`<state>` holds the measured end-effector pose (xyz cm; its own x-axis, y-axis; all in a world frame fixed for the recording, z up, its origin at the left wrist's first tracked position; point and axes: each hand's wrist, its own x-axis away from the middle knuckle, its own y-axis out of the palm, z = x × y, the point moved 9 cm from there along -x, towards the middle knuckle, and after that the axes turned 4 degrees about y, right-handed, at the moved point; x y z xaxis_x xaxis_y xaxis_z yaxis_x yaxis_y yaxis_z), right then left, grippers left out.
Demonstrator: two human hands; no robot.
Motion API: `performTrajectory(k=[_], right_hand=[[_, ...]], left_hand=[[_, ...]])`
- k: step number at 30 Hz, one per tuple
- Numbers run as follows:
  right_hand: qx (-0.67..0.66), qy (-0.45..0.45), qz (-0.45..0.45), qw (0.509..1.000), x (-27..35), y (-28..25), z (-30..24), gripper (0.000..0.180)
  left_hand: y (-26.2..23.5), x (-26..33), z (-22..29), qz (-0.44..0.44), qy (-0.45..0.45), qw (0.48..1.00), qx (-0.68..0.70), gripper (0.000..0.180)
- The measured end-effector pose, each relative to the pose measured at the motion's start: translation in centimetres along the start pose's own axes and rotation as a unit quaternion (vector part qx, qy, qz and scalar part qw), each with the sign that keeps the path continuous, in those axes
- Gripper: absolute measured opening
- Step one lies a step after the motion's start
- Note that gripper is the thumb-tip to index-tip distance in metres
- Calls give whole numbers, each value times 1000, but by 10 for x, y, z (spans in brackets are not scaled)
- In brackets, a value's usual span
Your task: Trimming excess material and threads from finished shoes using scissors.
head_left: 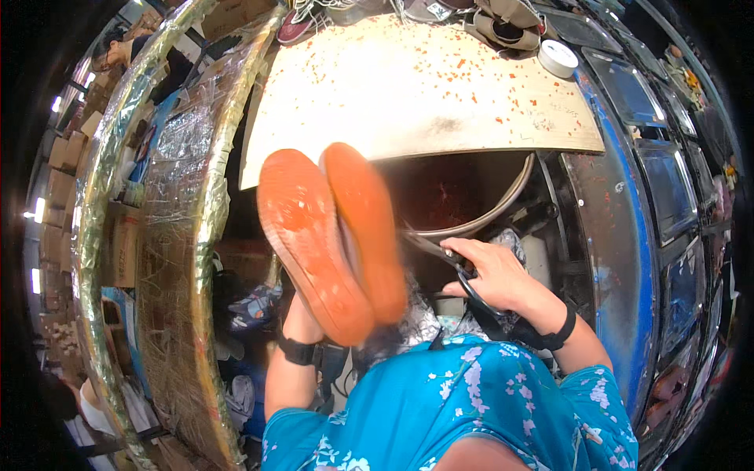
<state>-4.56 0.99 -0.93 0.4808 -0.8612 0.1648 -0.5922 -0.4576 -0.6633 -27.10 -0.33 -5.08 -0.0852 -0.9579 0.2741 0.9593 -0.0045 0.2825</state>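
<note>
- My left hand (302, 322) holds the pair of orange soles (310, 235) up by the near left edge of the surface (345, 86); its fingers are hidden behind them.
- My right hand (495, 273) grips dark-handled scissors (428, 246), right of the soles; I cannot tell how wide the blades stand.
- I judge I'm trimming sole edges, given the orange scraps (499, 120) scattered across the surface.
- The next move seems to call for steadying the soles and guiding the blades along an edge.

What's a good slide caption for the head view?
Left hand holds two orange soles; right hand grips dark scissors.
</note>
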Motion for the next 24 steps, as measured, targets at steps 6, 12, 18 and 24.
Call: performTrajectory(k=[6, 12, 18, 24], right_hand=[[112, -35, -3, 993, 2, 3, -24, 66], [150, -72, 27, 986, 3, 17, -19, 56], [47, -66, 21, 996, 8, 15, -4, 45], [80, -78, -39, 993, -4, 5, -39, 63]], left_hand=[[9, 3, 13, 69, 55, 982, 170, 33], [18, 10, 12, 130, 105, 936, 311, 35], [-4, 19, -26, 138, 27, 951, 275, 33], [-11, -27, -45, 134, -50, 962, 234, 30]])
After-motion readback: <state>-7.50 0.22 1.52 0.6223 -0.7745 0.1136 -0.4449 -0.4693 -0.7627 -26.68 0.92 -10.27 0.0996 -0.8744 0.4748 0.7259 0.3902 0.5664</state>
